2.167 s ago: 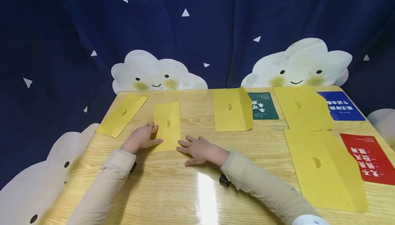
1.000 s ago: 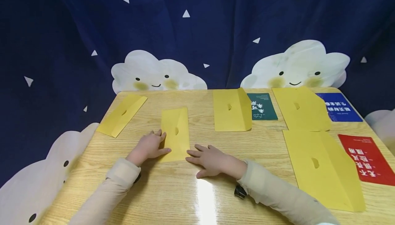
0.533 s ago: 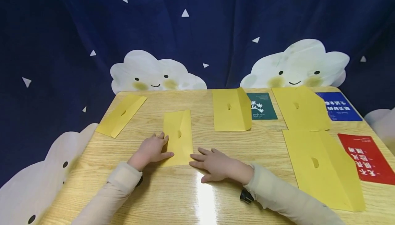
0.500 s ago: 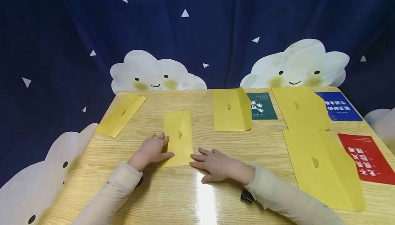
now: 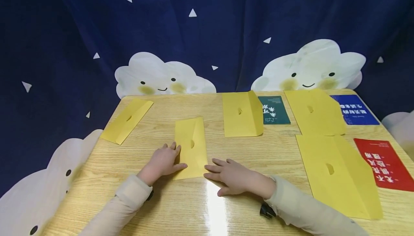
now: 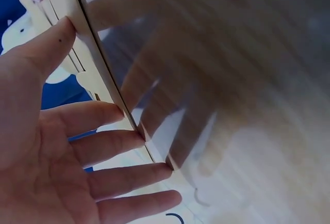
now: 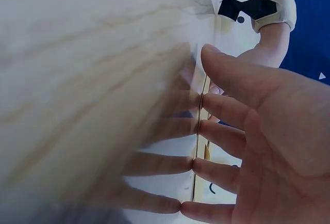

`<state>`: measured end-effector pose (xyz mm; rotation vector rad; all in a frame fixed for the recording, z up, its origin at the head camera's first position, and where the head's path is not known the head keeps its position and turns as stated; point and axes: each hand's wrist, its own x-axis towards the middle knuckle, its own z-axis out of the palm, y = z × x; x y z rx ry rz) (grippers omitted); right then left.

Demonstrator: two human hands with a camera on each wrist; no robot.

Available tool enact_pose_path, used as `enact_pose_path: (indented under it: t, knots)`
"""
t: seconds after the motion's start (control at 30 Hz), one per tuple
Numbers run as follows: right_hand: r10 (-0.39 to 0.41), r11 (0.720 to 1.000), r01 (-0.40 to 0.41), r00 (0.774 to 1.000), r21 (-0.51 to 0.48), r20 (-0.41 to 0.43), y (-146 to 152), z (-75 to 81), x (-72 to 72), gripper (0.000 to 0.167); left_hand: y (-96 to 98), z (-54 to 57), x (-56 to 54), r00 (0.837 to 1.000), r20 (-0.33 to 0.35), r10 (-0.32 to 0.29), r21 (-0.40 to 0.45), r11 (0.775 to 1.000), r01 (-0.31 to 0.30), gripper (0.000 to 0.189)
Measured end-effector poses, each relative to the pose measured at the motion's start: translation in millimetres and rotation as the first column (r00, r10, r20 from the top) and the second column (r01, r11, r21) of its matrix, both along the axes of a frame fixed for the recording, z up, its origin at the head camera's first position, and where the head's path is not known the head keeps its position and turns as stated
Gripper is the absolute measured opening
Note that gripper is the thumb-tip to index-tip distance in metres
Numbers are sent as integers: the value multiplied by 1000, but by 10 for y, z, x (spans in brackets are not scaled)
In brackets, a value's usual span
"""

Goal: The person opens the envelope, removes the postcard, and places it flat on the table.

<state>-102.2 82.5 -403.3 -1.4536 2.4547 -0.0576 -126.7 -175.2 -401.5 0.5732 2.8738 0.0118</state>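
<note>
A yellow envelope [image 5: 194, 160] with a small curved slot lies flat on the table between the two hands, its flap folded over. My left hand [image 5: 163, 162] is at its left edge, thumb and fingertips touching it. At the lower right edge, the fingertips of my right hand [image 5: 237, 179] touch the paper. Straight, spread fingers of the left hand [image 6: 62, 152] meet the envelope's edge in the left wrist view. The right wrist view likewise has the right hand [image 7: 273, 136] with extended fingertips along the thin edge. Neither hand grips anything.
Another yellow envelope [image 5: 127, 121] lies slanted at far left. Envelopes with raised flaps [image 5: 237, 115] lie at back centre and right, beside a green card [image 5: 278, 110], a blue card [image 5: 355, 112] and a red card [image 5: 385, 164]. A dark curtain [image 5: 220, 31] stands behind the wooden table [image 5: 181, 207].
Both hands and the envelope between them have slid to the right and towards the person. The other envelopes and cards have stayed in place.
</note>
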Motion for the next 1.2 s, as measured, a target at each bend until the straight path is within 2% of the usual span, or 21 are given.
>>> enact_pose_path:
  t: [0.17, 0.43, 0.57, 0.73, 0.9, 1.1, 1.2]
  knots:
    - [7, 1000, -7, 1000, -9, -9, 62, -3, 33, 60, 60, -3, 53, 1000, 8, 7, 10, 1000, -7, 74]
    - [12, 999, -11, 1000, -51, 21, 156, -12, 81, 58, 120, -17, 105, 999, -28, -18, -8, 1000, 18, 74]
    - [17, 998, -16, 1000, -65, 21, 188, -7, 104, 57, 85, -1, 60, 995, -68, -77, -7, 997, 76, 70]
    - [25, 996, -23, 999, -81, 23, 236, 16, 133, 56, 7, 27, -60, 984, -110, -142, 55, 987, 149, 73]
    - [52, 993, -50, 998, -110, 18, 314, 8, 157, 54, -19, 26, -160, 983, -59, -175, 120, 976, 181, 84]
    - [92, 979, -86, 995, -187, 25, 407, -19, 146, 50, 23, 4, -173, 980, 60, -190, 129, 975, 181, 91]
    - [89, 969, -76, 995, -234, 45, 429, -18, 99, 49, 56, -16, -169, 976, 93, -198, 121, 975, 187, 91]
